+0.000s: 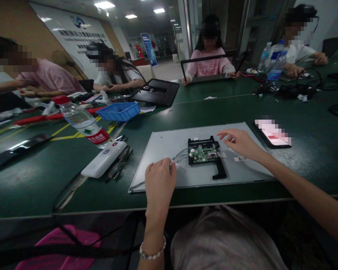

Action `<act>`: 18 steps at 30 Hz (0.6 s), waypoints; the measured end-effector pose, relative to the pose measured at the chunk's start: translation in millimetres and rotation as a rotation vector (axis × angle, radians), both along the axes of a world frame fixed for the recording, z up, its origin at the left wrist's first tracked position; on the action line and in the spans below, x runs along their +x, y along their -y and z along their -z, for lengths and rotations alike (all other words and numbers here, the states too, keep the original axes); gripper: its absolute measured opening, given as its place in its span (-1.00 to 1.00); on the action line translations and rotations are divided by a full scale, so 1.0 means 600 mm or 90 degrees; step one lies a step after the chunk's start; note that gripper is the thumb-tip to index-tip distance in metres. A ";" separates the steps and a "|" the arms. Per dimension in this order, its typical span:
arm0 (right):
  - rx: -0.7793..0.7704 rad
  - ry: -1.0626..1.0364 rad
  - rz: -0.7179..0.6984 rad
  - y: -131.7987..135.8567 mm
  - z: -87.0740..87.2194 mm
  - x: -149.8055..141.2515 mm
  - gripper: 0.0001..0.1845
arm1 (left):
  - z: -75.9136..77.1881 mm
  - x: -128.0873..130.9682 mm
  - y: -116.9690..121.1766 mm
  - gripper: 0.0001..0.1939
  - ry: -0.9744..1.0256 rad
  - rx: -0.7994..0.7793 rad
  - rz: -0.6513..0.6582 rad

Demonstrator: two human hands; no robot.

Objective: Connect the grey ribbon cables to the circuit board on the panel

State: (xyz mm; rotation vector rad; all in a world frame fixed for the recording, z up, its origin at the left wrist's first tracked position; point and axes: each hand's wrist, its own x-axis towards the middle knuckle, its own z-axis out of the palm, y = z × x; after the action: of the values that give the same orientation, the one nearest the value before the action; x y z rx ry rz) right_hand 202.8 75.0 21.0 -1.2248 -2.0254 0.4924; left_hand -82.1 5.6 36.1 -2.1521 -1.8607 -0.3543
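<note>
Holding right hand (235, 142) unclenched, fingers apart; can't tell grip with left hand (160, 182), lower centre. Could unplug wires (181, 154) by tugging.

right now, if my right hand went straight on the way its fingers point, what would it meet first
Probably the far right corner of the black bracket, just left of the fingertips. Depth is unclear, so the right hand might pass above it.

You look to be in an electronics workshop: a circuit board (204, 155) between your left hand (160, 180) and right hand (238, 141), co-workers (204, 68) around the green worktable (211, 112) beyond.
</note>
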 end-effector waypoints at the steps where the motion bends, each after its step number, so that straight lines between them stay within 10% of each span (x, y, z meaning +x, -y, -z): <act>1: 0.001 0.003 -0.001 0.000 0.000 0.000 -0.61 | 0.004 0.003 0.000 -0.78 0.002 -0.005 -0.018; 18: -0.060 0.021 -0.016 -0.007 0.008 0.017 -0.62 | 0.023 -0.001 -0.006 -0.70 0.093 -0.079 -0.013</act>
State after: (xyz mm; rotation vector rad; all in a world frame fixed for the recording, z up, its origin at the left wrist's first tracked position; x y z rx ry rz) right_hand 212.9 79.4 16.1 -1.2728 -2.0684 0.5882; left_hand -82.9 9.4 22.5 -2.2407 -2.0323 -0.4121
